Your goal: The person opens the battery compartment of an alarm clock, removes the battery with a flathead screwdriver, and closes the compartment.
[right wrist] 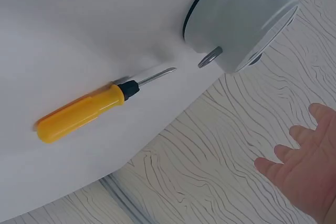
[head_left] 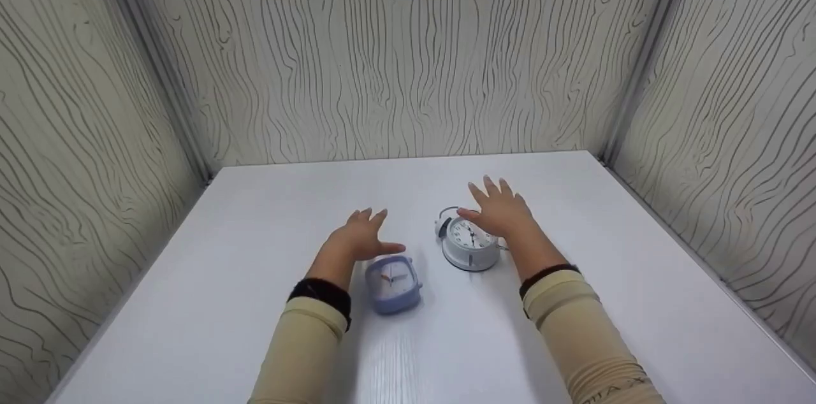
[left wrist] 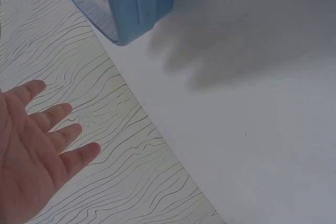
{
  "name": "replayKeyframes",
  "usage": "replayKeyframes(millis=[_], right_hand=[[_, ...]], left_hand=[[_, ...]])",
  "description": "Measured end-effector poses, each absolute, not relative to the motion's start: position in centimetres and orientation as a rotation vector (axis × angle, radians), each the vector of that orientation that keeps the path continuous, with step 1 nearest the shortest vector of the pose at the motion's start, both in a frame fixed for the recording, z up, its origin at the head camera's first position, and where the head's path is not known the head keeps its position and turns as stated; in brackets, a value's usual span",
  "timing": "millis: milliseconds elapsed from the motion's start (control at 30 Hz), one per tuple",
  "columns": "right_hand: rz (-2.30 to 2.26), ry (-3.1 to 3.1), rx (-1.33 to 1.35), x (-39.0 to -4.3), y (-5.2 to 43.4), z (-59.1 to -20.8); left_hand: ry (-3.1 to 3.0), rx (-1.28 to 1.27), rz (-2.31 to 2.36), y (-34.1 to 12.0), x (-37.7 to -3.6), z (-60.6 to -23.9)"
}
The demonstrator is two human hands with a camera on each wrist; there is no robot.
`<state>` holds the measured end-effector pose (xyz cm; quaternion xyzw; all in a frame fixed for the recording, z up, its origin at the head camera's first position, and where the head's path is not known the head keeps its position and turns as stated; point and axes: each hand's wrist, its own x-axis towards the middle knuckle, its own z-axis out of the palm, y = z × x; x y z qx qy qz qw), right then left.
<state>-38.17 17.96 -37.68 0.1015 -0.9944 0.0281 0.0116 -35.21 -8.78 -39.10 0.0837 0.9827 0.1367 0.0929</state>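
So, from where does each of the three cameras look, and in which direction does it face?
Head: worn high, looking forward and down at the white table; both beige sleeves, left hand and right hand show.
Left wrist: beside the open left hand, facing the square blue plastic clock.
Right wrist: beside the right hand, facing the round white alarm clock and the yellow-handled screwdriver.
Head and wrist views share both clocks.
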Motion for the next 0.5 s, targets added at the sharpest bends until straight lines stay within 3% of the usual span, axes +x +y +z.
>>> replayKeyframes(millis=[500], right_hand=[[0.078,-3.072,0.448,-37.5,15.6,-37.5]], left_hand=[[2.84,0.463,0.302,-8.3,-32.8,-41.5]])
